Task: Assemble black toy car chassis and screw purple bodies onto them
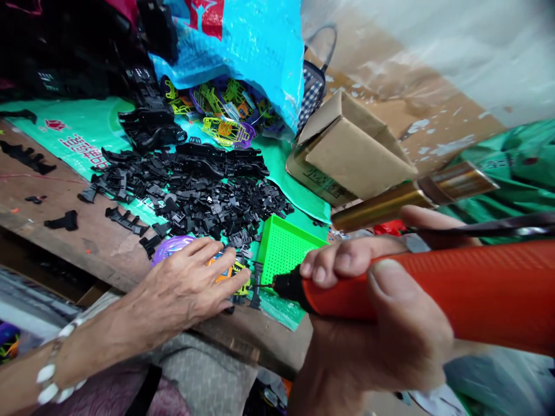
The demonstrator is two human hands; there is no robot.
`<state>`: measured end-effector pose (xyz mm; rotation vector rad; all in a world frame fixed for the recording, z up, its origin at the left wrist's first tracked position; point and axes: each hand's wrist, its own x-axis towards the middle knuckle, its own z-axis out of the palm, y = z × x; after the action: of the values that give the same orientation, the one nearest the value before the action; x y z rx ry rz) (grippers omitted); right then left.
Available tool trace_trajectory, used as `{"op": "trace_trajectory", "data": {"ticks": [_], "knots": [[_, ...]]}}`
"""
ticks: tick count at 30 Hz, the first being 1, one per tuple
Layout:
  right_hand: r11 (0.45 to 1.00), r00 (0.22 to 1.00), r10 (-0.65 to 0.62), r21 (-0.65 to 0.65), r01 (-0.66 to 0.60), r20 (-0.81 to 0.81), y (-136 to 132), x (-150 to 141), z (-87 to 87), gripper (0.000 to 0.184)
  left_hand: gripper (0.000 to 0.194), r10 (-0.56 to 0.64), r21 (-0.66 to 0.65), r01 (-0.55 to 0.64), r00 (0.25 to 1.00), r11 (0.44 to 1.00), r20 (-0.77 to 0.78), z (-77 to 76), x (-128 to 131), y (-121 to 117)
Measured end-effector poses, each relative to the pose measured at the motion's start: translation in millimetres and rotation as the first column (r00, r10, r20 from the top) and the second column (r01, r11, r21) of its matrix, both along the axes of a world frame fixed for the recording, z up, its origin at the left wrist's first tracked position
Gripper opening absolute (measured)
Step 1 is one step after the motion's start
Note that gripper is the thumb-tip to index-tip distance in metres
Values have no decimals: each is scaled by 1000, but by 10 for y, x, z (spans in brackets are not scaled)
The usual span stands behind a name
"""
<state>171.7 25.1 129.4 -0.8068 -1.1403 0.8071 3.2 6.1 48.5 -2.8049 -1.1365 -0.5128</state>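
My right hand [381, 323] is wrapped round a thick red-orange power screwdriver [433, 289], whose black nose and bit [269, 285] point left at a small black plastic part [256, 283] at the table's edge. My left hand [191, 286] lies palm down, fingers spread, pressing a colourful plastic piece [173, 247] of purple, orange and yellow against the table, just left of the bit. A white bead bracelet [54, 364] is on that wrist.
A heap of black plastic parts [195, 190] covers the green sheet behind my hands. A green perforated tray [284, 245] stands by the bit. Behind are a blue bag [243, 46] of coloured frames, a cardboard box [351, 150] and a brass-coloured tube [411, 196].
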Motion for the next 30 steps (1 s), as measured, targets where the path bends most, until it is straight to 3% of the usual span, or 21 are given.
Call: {"op": "trace_trajectory", "data": {"ticks": [4,7,9,15,19,23,27,30], "knots": [[1000,998,-15,13,14,57,-2,-1,-62,26,31,-1,-14,1,1000,1000,31,24,12,0],[997,992,66,40,-71,109,-18,26,-83,9,30,-4,-6,4,999,1000,45,18,11,-1],[994,992,100,29,-103,80,-25,43,-82,9,30,-5,12,5,999,1000,46,9,6,3],[997,996,74,-5,-74,41,-16,22,-35,7,25,-2,25,1,1000,1000,14,31,-1,16],[1000,999,4,-20,-4,38,-2,-5,29,21,28,-17,26,16,1000,1000,25,27,11,8],[1000,999,-23,-13,24,24,15,-13,104,11,39,-29,-7,30,998,1000,61,6,21,4],[999,1000,-26,39,25,12,-19,-8,206,8,61,-30,-21,33,991,999,131,112,30,-8],[999,1000,-30,30,30,-5,-73,-7,292,7,44,8,-31,-1,973,1000,231,259,74,-52]]}}
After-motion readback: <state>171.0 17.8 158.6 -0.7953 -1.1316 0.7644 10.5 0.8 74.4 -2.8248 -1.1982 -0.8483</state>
